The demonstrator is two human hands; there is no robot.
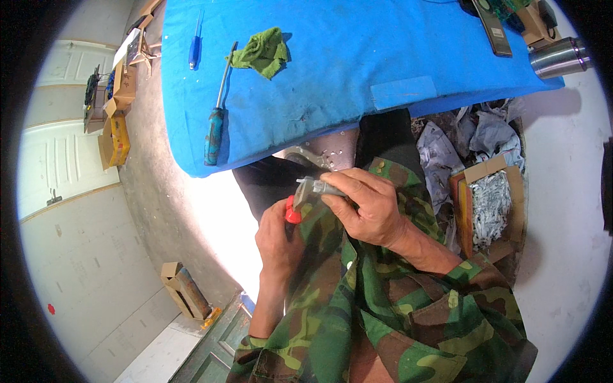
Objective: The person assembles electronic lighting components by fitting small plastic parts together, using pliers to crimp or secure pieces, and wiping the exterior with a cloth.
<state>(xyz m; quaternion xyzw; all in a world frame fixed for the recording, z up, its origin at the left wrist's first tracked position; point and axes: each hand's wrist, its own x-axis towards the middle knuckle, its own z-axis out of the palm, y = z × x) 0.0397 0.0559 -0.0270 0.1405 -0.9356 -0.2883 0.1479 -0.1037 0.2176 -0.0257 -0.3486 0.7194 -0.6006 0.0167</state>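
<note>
Above my lap, my left hand [278, 235] is closed around a small red piece [293, 210], which shows at its fingertips. My right hand [367, 205] pinches a small grey part [308, 189] with a slim tip between thumb and fingers. The grey part meets or nearly meets the red piece; whether they are joined I cannot tell. On the blue-covered table [319, 57] ahead lie a long screwdriver with a blue patterned handle [214, 131], a smaller blue screwdriver [194, 52] and a crumpled green cloth [262, 54].
At the table's far right are a phone [495, 32] and a shiny metal cylinder [557, 59]. A cardboard box of silvery pieces [490, 209] stands on the floor to my right, beside plastic bags [437, 153]. Boxes [185, 290] sit to my left, near a white door [70, 156].
</note>
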